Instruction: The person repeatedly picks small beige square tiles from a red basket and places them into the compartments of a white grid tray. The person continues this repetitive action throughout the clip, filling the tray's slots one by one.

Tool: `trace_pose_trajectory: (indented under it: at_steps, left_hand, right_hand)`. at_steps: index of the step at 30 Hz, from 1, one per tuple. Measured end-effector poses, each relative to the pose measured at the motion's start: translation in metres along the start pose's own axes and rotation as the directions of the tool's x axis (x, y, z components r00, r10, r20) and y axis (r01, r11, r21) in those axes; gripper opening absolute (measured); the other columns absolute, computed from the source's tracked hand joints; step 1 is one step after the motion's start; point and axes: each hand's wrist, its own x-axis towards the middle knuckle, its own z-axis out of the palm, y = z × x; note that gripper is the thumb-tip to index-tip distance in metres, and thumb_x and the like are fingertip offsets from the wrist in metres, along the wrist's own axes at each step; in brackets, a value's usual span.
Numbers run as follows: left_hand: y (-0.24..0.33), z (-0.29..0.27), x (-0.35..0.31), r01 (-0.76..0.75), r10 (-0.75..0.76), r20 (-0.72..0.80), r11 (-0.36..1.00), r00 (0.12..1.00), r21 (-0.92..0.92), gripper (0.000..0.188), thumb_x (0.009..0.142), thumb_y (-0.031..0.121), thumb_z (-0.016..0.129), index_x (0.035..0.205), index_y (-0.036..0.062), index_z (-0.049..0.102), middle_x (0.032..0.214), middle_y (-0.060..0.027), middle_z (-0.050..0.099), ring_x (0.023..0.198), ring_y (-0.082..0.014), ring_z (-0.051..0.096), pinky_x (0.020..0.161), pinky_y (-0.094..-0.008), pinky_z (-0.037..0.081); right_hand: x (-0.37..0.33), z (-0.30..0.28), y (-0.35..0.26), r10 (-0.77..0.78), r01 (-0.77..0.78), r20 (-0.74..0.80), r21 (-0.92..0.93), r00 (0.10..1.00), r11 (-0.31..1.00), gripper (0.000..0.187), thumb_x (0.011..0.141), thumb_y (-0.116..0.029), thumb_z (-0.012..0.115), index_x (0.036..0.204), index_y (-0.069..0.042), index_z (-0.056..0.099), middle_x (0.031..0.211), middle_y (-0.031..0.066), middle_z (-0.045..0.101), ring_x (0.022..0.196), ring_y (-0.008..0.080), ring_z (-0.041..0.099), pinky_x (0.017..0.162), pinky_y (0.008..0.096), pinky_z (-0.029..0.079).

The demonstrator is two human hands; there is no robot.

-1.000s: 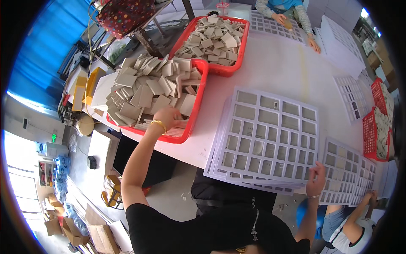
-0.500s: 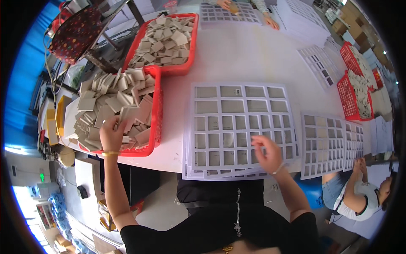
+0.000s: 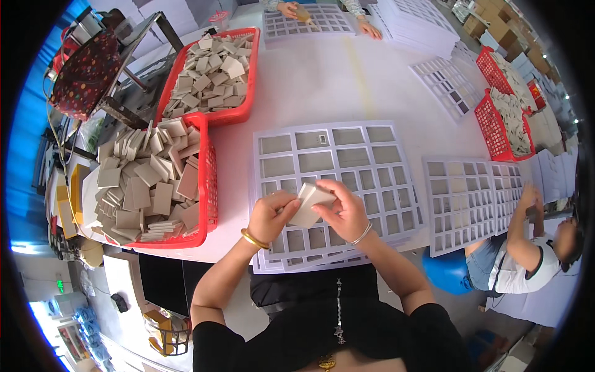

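Observation:
Both my hands are together over a white lattice panel (image 3: 335,159), the top one of a small stack at the table's front edge. Between them is a small bunch of pale beige tiles (image 3: 305,214), held tilted. My left hand (image 3: 270,217) pinches the bunch at its left edge. My right hand (image 3: 348,212) grips it from the right, thumb and fingers around it. How many tiles are in the bunch I cannot tell. The panel's compartments show a greyish backing. To the left stands a red plastic basket (image 3: 211,186) heaped with similar tiles.
Behind that basket is another red basket (image 3: 250,74) of tiles. More lattice panels (image 3: 427,204) lie to the right, near a seated person (image 3: 524,260). Across the table, another person's hands (image 3: 370,30) work at a panel. Red baskets (image 3: 493,133) of pale pieces stand at right.
My left hand has come from the near tile basket to over the panel with tiles. My right hand has moved left to meet it and now grips them too. The whole view has shifted.

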Motion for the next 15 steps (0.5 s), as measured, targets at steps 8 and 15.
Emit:
trace_pose_trajectory:
  at_steps: [8, 15]
  left_hand:
    - [-0.009, 0.040, 0.070, -0.234, 0.323, -0.252, 0.916, 0.912, 0.325, 0.007, 0.083, 0.007, 0.064, 0.082, -0.0003, 0.065, 0.071, -0.0132, 0.060, 0.064, -0.0270, 0.057, 0.058, -0.0365, 0.043]
    - [-0.051, 0.011, 0.116, -0.097, 0.149, -0.093, 0.903, 0.984, 0.418, 0.011, 0.079, 0.012, 0.067, 0.089, 0.0081, 0.068, 0.076, -0.0086, 0.064, 0.068, -0.0246, 0.061, 0.062, -0.0342, 0.047]
  right_hand:
    - [0.036, -0.028, 0.020, -0.237, 0.188, -0.286, -0.187, 0.928, 0.964, 0.047, 0.073, 0.000, 0.072, 0.118, -0.008, 0.061, 0.108, 0.0103, 0.054, 0.086, 0.0171, 0.058, 0.053, 0.0216, 0.051]
    - [0.058, -0.082, 0.050, 0.090, -0.033, -0.522, 0.119, 0.848, 0.992, 0.048, 0.085, -0.005, 0.063, 0.130, -0.006, 0.048, 0.106, 0.0074, 0.053, 0.085, 0.0125, 0.062, 0.048, 0.0189, 0.051]
